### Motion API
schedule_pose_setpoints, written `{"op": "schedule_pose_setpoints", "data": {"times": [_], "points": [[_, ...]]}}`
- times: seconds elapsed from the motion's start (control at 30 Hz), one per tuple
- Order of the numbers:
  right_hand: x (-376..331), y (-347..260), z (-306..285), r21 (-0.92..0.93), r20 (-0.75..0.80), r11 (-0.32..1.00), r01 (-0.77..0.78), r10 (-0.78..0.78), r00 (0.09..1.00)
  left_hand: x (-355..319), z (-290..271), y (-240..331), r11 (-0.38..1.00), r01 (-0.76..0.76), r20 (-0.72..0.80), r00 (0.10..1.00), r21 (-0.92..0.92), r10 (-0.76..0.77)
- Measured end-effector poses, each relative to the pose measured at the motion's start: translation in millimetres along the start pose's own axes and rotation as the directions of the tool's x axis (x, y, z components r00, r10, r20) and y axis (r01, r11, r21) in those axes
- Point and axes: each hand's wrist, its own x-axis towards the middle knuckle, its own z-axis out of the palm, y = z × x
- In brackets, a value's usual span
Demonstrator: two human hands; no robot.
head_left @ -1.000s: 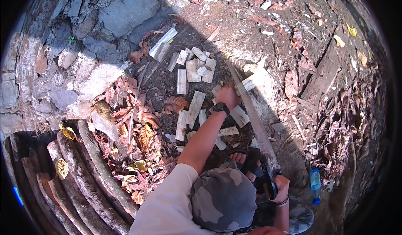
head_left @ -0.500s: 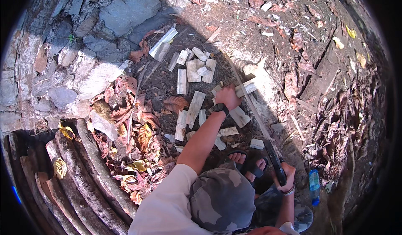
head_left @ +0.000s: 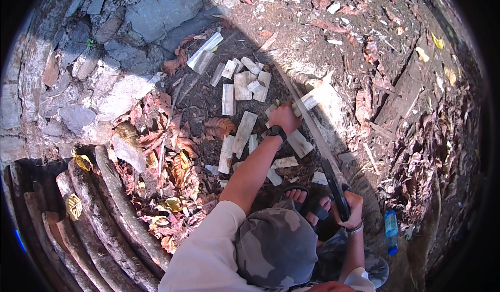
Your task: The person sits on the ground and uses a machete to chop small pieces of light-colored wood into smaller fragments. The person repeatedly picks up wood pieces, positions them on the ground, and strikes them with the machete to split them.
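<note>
My left hand (head_left: 284, 117), a dark watch on its wrist, reaches forward and grips a pale split stick (head_left: 307, 102) that rests on a light wood block (head_left: 329, 98). My right hand (head_left: 352, 208) is closed around the black handle of a long machete (head_left: 333, 185). Its blade runs up and to the left, lying against the held stick just right of my left hand. Several pale split wood pieces (head_left: 244, 84) lie on the dark soil around and beyond the left hand.
A rough stone wall (head_left: 104, 58) curves along the left and top. Stacked logs (head_left: 94, 219) lie lower left beside dry leaves (head_left: 172, 162). My sandaled foot (head_left: 307, 203) is below the split pieces, and a blue bottle (head_left: 390, 230) stands at the right.
My right hand has shifted slightly forward with the machete, and the blade now shows narrower, along the stick. My left hand has stayed on the stick.
</note>
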Motion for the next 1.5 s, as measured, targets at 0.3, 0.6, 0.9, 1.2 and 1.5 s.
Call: {"op": "schedule_pose_setpoints", "data": {"times": [0.3, 0.6, 0.9, 1.2, 1.5], "points": [[-127, 9, -46, -0.101, 0.005, 0.993, -0.053, 0.054, 0.999, 1, -1, -6, 0.998, -0.059, -0.026, 0.998, -0.03, 0.059], [-5, 43, 34, 0.105, 0.027, 0.982, -0.156, 0.154, 0.988, 2, -3, 2, 0.998, -0.056, 0.037, 0.998, 0.017, 0.056], [-126, 12, -37, -0.107, 0.047, 0.993, -0.056, 0.062, 0.997, 3, 3, -7, 0.999, -0.046, -0.024, 0.999, -0.002, 0.046], [3, 25, 19, 0.068, -0.005, 0.996, -0.063, 0.063, 0.998, 6, -3, -1, 1.0, -0.004, 0.018, 1.0, 0.027, 0.003], [-110, 26, -35, -0.086, 0.081, 0.996, -0.005, 0.011, 0.997, 1, -4, -7, 0.996, -0.078, 0.033, 0.997, 0.043, 0.076]]}}
